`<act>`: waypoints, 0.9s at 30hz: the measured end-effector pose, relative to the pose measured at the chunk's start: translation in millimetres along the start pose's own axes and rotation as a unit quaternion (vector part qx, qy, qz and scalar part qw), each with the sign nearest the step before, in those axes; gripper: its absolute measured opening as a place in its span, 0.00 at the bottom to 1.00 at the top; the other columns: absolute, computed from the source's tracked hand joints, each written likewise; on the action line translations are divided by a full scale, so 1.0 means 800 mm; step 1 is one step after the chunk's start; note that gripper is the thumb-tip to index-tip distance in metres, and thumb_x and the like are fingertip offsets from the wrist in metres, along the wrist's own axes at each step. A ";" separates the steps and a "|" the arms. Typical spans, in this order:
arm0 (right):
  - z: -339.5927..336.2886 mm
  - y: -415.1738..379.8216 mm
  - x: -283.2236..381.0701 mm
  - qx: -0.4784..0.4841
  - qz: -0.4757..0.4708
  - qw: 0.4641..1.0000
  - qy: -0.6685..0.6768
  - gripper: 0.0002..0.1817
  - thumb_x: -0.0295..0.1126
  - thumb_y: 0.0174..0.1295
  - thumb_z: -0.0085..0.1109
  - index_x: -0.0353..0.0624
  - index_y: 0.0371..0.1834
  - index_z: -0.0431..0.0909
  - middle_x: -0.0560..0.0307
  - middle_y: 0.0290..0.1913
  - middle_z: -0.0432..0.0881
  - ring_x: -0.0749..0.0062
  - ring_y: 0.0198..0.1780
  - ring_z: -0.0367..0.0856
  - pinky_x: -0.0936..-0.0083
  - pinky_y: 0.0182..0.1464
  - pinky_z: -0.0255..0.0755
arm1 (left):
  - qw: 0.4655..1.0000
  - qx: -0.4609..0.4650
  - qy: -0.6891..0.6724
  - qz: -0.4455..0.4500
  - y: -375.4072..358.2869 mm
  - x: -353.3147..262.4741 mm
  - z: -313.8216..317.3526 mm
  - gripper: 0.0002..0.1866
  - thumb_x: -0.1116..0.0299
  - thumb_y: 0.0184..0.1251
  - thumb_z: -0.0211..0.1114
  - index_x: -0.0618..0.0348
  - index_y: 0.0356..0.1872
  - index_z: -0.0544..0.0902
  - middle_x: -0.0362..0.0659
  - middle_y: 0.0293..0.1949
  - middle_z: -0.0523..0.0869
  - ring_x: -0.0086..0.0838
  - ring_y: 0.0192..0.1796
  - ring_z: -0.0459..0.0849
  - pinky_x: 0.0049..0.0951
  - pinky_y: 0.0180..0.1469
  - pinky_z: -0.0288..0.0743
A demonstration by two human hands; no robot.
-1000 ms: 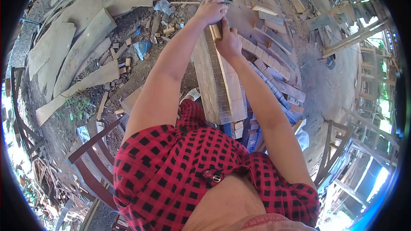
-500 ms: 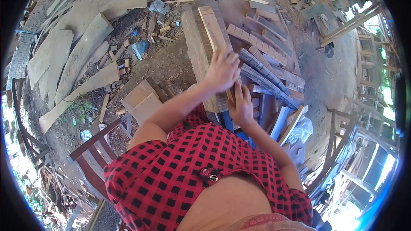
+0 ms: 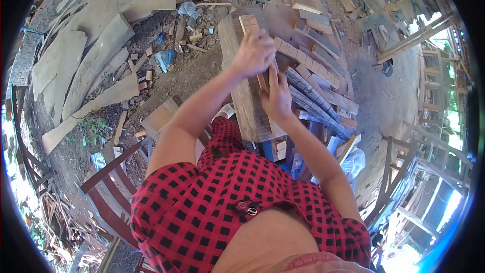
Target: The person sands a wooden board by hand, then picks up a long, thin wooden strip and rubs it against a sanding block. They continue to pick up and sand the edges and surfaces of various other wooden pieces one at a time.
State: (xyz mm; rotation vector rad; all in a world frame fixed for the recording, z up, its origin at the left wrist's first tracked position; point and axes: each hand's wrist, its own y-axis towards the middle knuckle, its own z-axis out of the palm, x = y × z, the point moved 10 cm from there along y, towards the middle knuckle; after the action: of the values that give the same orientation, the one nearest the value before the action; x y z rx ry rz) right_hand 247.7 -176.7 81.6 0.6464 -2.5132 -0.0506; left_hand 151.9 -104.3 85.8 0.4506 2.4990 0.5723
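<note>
A pale wooden board [image 3: 248, 22] lies along a thick timber bench [image 3: 237, 78] in front of me. My left hand [image 3: 254, 54] is closed over the board, knuckles up, and hides whatever it grips. Just behind it and to the right, my right hand [image 3: 277, 96] has its thumb on one side of a narrow brown wooden piece [image 3: 261, 82] and its fingers along the other. Both hands are close together, and the left one covers the far end of that narrow piece.
Right of the bench lie a row of small wooden blocks [image 3: 308, 61] and dark-striped timbers [image 3: 316, 103]. Large slabs [image 3: 98, 65] lean at the left. A dark red chair [image 3: 113, 169] stands near my left side. Wood scraps and blue plastic [image 3: 164, 59] litter the ground.
Both hands have moved away from my body along the board, keeping close together. The board has hardly shifted on the bench, and more of the bench's near end shows.
</note>
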 end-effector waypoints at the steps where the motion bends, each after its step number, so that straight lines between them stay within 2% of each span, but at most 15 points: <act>1: 0.008 0.034 -0.001 0.000 0.002 1.000 -0.002 0.43 0.24 0.51 0.61 0.40 0.74 0.53 0.31 0.58 0.70 0.34 0.57 0.73 0.52 0.56 0.73 | 1.000 0.006 0.015 -0.011 0.019 0.029 0.000 0.11 0.58 0.66 0.58 0.46 0.43 0.86 0.36 0.55 0.80 0.43 0.69 0.66 0.57 0.69 0.57; 4: 0.031 0.124 -0.008 0.013 0.032 0.999 -0.014 0.43 0.27 0.50 0.62 0.46 0.73 0.56 0.34 0.55 0.72 0.36 0.55 0.75 0.51 0.54 0.73 | 0.997 0.036 0.035 -0.056 0.070 0.112 0.006 0.15 0.55 0.69 0.54 0.44 0.45 0.86 0.33 0.59 0.79 0.42 0.70 0.65 0.50 0.71 0.56; 7: 0.037 0.153 -0.006 0.022 0.059 0.998 -0.021 0.43 0.28 0.50 0.62 0.48 0.73 0.56 0.35 0.54 0.73 0.37 0.54 0.76 0.51 0.54 0.73 | 0.996 0.050 0.032 -0.070 0.093 0.140 0.010 0.16 0.54 0.69 0.53 0.44 0.46 0.86 0.32 0.59 0.79 0.42 0.70 0.65 0.46 0.72 0.54; 10: 0.033 0.144 -0.007 0.019 0.053 0.998 -0.035 0.42 0.28 0.51 0.61 0.46 0.73 0.56 0.36 0.54 0.72 0.39 0.55 0.75 0.53 0.56 0.73 | 0.995 0.037 0.056 -0.078 0.086 0.136 0.008 0.16 0.53 0.70 0.53 0.44 0.46 0.86 0.32 0.59 0.79 0.40 0.70 0.65 0.46 0.72 0.54; 11: 0.031 0.138 -0.003 0.021 0.033 0.999 -0.038 0.42 0.28 0.51 0.60 0.44 0.73 0.57 0.36 0.55 0.71 0.40 0.55 0.75 0.54 0.56 0.72 | 0.994 0.020 0.073 -0.084 0.079 0.129 0.004 0.15 0.54 0.71 0.53 0.44 0.46 0.86 0.33 0.59 0.79 0.37 0.69 0.66 0.52 0.72 0.53; 15: 0.011 0.062 -0.007 0.006 0.016 1.000 -0.007 0.40 0.27 0.52 0.61 0.42 0.72 0.59 0.35 0.57 0.71 0.38 0.57 0.73 0.54 0.59 0.71 | 0.990 0.014 0.121 -0.074 0.036 0.057 0.000 0.15 0.54 0.71 0.52 0.46 0.47 0.85 0.34 0.58 0.79 0.37 0.68 0.68 0.58 0.72 0.51; 17: -0.008 0.000 -0.005 0.001 0.002 1.000 -0.002 0.39 0.26 0.53 0.62 0.37 0.71 0.59 0.32 0.59 0.70 0.36 0.59 0.72 0.53 0.59 0.70 | 0.990 0.062 0.115 -0.047 0.002 -0.001 0.011 0.15 0.56 0.71 0.53 0.49 0.47 0.84 0.36 0.57 0.79 0.40 0.66 0.69 0.62 0.71 0.50; 19: -0.025 -0.066 -0.008 -0.006 -0.013 1.000 -0.016 0.38 0.26 0.54 0.62 0.34 0.70 0.59 0.30 0.60 0.69 0.34 0.59 0.71 0.54 0.60 0.69 | 0.996 0.037 0.073 -0.034 -0.038 -0.062 0.011 0.15 0.58 0.70 0.54 0.52 0.47 0.83 0.39 0.56 0.78 0.43 0.66 0.68 0.63 0.71 0.50; 22: -0.044 -0.154 -0.018 -0.001 -0.007 0.999 -0.035 0.38 0.27 0.56 0.62 0.30 0.70 0.58 0.30 0.60 0.68 0.35 0.59 0.71 0.56 0.60 0.70 | 0.998 0.050 -0.010 -0.041 -0.081 -0.142 0.009 0.14 0.61 0.66 0.58 0.57 0.46 0.83 0.43 0.56 0.77 0.45 0.67 0.66 0.63 0.70 0.51; 24: -0.048 -0.202 -0.024 0.002 0.002 1.000 -0.031 0.38 0.27 0.56 0.61 0.29 0.70 0.57 0.30 0.60 0.68 0.35 0.59 0.72 0.56 0.59 0.70 | 0.997 0.043 -0.041 -0.041 -0.104 -0.172 0.013 0.14 0.62 0.65 0.60 0.58 0.46 0.83 0.44 0.56 0.77 0.45 0.68 0.65 0.63 0.70 0.52; 27: -0.054 -0.219 -0.019 0.018 0.020 0.999 -0.024 0.37 0.28 0.57 0.61 0.28 0.70 0.57 0.30 0.61 0.67 0.34 0.58 0.72 0.56 0.57 0.72 | 0.995 0.040 -0.084 -0.018 -0.116 -0.193 0.014 0.14 0.62 0.63 0.62 0.59 0.44 0.83 0.46 0.55 0.77 0.47 0.68 0.65 0.63 0.69 0.54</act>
State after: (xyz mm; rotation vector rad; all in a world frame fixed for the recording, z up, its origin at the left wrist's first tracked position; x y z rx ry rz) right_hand 357.8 -320.8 82.3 0.6157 -2.5768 -0.0065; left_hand 263.6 -245.4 97.5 0.4633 2.3696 0.4024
